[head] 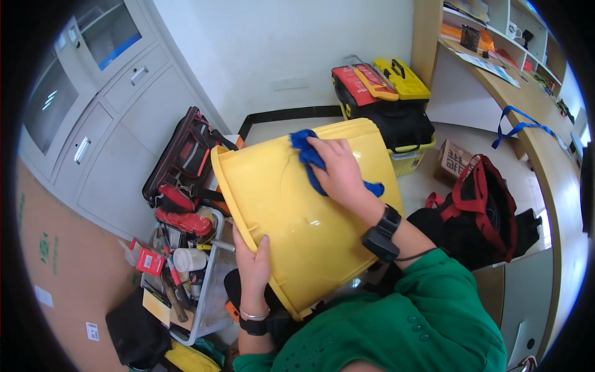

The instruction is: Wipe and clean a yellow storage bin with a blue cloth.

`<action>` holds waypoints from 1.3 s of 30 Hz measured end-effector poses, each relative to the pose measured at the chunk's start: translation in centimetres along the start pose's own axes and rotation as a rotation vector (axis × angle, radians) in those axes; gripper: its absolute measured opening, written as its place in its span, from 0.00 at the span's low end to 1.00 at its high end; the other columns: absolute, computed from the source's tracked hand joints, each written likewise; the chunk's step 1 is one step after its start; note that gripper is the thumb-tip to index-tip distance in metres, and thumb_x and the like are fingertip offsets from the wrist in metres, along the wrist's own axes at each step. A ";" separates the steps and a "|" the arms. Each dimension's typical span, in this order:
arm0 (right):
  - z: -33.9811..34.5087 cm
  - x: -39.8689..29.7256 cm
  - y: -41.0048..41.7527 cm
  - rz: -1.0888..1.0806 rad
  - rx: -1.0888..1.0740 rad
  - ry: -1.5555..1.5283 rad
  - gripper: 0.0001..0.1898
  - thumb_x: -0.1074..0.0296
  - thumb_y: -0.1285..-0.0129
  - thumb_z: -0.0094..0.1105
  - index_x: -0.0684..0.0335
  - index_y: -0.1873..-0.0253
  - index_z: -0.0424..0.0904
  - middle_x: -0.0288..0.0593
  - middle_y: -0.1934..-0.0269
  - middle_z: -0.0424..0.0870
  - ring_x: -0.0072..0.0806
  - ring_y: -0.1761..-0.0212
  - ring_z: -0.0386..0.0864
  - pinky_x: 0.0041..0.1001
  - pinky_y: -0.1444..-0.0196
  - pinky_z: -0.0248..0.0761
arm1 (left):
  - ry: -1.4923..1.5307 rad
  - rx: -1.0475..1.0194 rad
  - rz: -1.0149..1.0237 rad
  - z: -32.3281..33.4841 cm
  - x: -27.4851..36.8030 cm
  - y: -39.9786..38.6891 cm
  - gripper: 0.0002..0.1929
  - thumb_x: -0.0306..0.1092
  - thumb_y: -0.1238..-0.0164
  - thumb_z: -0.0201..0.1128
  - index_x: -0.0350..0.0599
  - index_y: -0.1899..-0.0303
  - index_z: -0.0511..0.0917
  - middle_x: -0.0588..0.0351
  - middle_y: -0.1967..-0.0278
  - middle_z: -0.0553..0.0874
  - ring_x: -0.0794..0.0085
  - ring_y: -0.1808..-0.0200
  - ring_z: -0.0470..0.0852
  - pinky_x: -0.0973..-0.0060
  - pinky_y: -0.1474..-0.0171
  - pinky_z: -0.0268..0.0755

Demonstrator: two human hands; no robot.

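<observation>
A large yellow plastic bin (pixel 279 186) lies tilted on its side before me, one broad smooth wall facing up. My left hand (pixel 252 260) grips its rim at the left, the thumb on the outer face. Bunched under the fingers of my right hand (pixel 337 172) is a blue cloth (pixel 310 153), pressed against the upper part of that wall. One end of the cloth sticks out to the right below the hand. Faint dark marks and creases show on the yellow surface. The inside of the bin is hidden.
At left stands a clear plastic tub (pixel 211 279) of tools, with a black-and-red tool bag (pixel 181 158) behind it. A yellow-handled hacksaw (pixel 374 86) lies on stacked bags at the back. To the right are an open black-and-red bag (pixel 483 204), a cardboard box (pixel 453 162) and a wooden desk (pixel 534 139).
</observation>
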State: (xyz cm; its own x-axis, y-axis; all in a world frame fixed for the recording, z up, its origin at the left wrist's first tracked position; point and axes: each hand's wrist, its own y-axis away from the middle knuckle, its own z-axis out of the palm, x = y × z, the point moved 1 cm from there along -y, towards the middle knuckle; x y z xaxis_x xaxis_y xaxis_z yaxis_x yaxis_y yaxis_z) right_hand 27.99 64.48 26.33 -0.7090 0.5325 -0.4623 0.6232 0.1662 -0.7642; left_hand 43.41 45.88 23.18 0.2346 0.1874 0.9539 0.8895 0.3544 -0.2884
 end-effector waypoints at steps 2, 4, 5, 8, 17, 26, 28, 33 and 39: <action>2.0 -1.0 -0.5 -0.101 -0.040 0.094 0.19 0.72 0.47 0.62 0.61 0.48 0.79 0.43 0.54 0.80 0.42 0.50 0.74 0.37 0.49 0.69 | -0.023 -0.002 0.020 -0.2 -0.3 0.1 0.32 0.19 0.34 0.54 0.34 0.30 0.52 0.46 0.40 0.73 0.66 0.41 0.75 0.72 0.38 0.66; 3.0 -1.6 -0.3 -0.141 -0.093 0.160 0.20 0.73 0.49 0.63 0.60 0.48 0.80 0.41 0.53 0.79 0.41 0.49 0.73 0.36 0.50 0.69 | -0.004 0.002 -0.018 -0.4 -0.9 0.0 0.32 0.18 0.35 0.53 0.34 0.30 0.52 0.45 0.40 0.73 0.66 0.41 0.75 0.72 0.38 0.66; 3.1 -1.9 -0.2 -0.162 -0.114 0.207 0.19 0.72 0.48 0.62 0.59 0.49 0.80 0.39 0.53 0.79 0.38 0.49 0.73 0.35 0.52 0.68 | 0.000 0.005 -0.021 -0.5 -0.9 0.1 0.32 0.18 0.35 0.53 0.34 0.30 0.52 0.45 0.40 0.73 0.66 0.41 0.75 0.72 0.38 0.66; 2.3 -2.8 0.5 -0.228 -0.220 0.282 0.17 0.70 0.46 0.59 0.57 0.50 0.81 0.36 0.52 0.78 0.36 0.49 0.73 0.34 0.53 0.67 | -0.065 -0.006 -0.018 -0.8 -0.9 0.2 0.33 0.17 0.37 0.52 0.34 0.30 0.52 0.45 0.41 0.74 0.66 0.41 0.75 0.72 0.38 0.66; 2.4 -1.6 -1.7 -0.151 -0.196 0.305 0.19 0.68 0.43 0.55 0.56 0.46 0.79 0.35 0.52 0.77 0.35 0.51 0.72 0.35 0.55 0.66 | 0.019 -0.045 -0.035 -0.5 -0.7 -0.2 0.34 0.16 0.40 0.50 0.37 0.30 0.54 0.49 0.39 0.72 0.67 0.39 0.72 0.70 0.36 0.64; 2.5 -2.9 0.4 -0.296 -0.253 0.248 0.20 0.67 0.46 0.57 0.54 0.46 0.80 0.36 0.50 0.78 0.34 0.47 0.73 0.33 0.53 0.67 | 0.008 -0.016 -0.015 -0.6 -1.2 -0.2 0.33 0.17 0.38 0.52 0.35 0.30 0.52 0.47 0.41 0.73 0.66 0.41 0.75 0.71 0.38 0.66; 2.4 -1.2 -2.0 -0.156 -0.117 0.228 0.19 0.68 0.47 0.59 0.54 0.47 0.81 0.35 0.46 0.78 0.34 0.47 0.73 0.35 0.54 0.66 | -0.007 -0.051 -0.032 -0.7 -1.0 -0.6 0.33 0.17 0.38 0.52 0.36 0.31 0.52 0.47 0.41 0.73 0.67 0.42 0.75 0.71 0.38 0.66; 4.7 -4.6 4.8 -0.420 -0.250 0.252 0.17 0.65 0.43 0.54 0.51 0.48 0.81 0.30 0.40 0.76 0.29 0.42 0.71 0.35 0.52 0.64 | 0.010 0.012 -0.048 -1.1 -1.4 -0.2 0.33 0.16 0.39 0.51 0.37 0.31 0.54 0.48 0.41 0.73 0.67 0.42 0.75 0.71 0.39 0.67; 2.5 -2.1 -0.4 -0.295 -0.194 0.387 0.21 0.65 0.39 0.50 0.53 0.40 0.75 0.32 0.37 0.74 0.36 0.35 0.66 0.40 0.51 0.65 | 0.010 -0.017 -0.064 -0.9 -1.0 -0.3 0.33 0.16 0.40 0.51 0.38 0.31 0.55 0.49 0.41 0.72 0.67 0.42 0.75 0.71 0.39 0.68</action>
State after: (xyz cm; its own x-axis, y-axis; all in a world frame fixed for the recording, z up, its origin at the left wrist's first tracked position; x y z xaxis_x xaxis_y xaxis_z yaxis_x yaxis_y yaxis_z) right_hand 28.40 61.19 26.49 -0.7128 0.7013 -0.0120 0.4912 0.4869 -0.7222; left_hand 43.31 44.81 22.41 0.1810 0.1553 0.9711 0.9093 0.3497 -0.2254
